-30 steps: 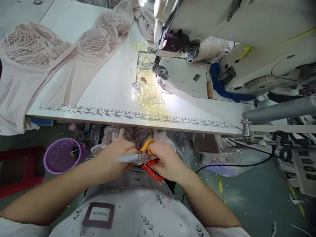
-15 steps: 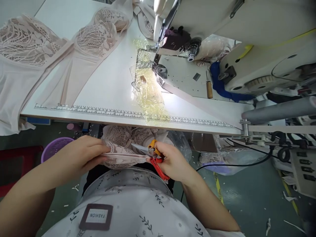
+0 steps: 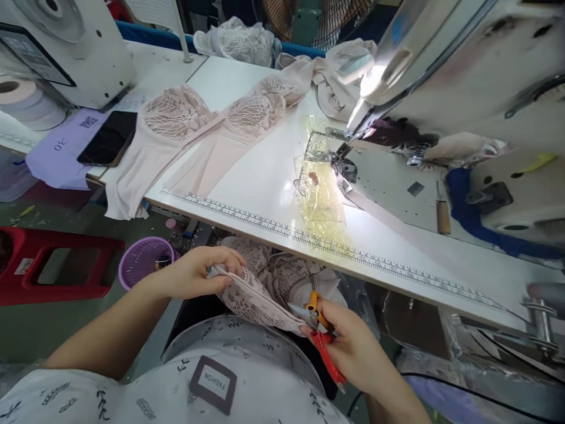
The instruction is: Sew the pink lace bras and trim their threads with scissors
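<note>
My left hand (image 3: 194, 274) pinches one end of a pale pink lace piece (image 3: 258, 297) held over my lap, below the table edge. My right hand (image 3: 348, 344) grips orange-and-red thread snips (image 3: 320, 330) and also holds the other end of the lace, so the piece stretches between both hands. More lace fabric lies bunched in my lap behind it. On the white sewing table (image 3: 265, 176) a pink lace garment (image 3: 194, 135) is spread out, well away from both hands.
A sewing machine (image 3: 463, 88) fills the right side, with shiny tape by its needle plate (image 3: 322, 188). A ruler strip runs along the table's front edge. A purple basket (image 3: 143, 268) and red stool (image 3: 53, 274) stand at left. A phone (image 3: 108, 138) lies far left.
My hands drew apart and stretched the lace piece between them. The snips moved right and down with my right hand. My head turned left, so more of the table's left side shows.
</note>
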